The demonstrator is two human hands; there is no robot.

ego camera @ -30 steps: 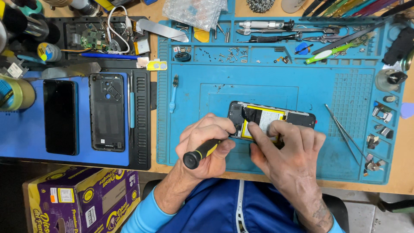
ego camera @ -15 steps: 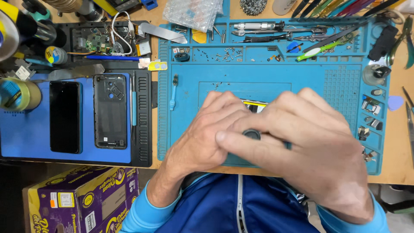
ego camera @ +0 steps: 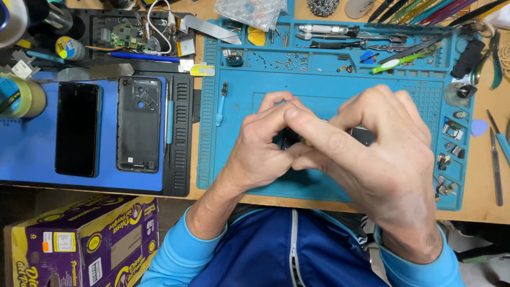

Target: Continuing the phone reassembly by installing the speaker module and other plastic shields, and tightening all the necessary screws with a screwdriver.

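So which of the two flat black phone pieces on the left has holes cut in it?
The right-hand black phone back cover, with camera cutouts near its top; the glossy black screen panel beside it is plain.

Down at the lower left, below the desk edge, sits a purple and yellow cardboard box with a small white label on its top face. Up on the blue pad at the left, a dark, blank phone screen panel lies flat. At the top, a clear crinkled plastic bag rests.
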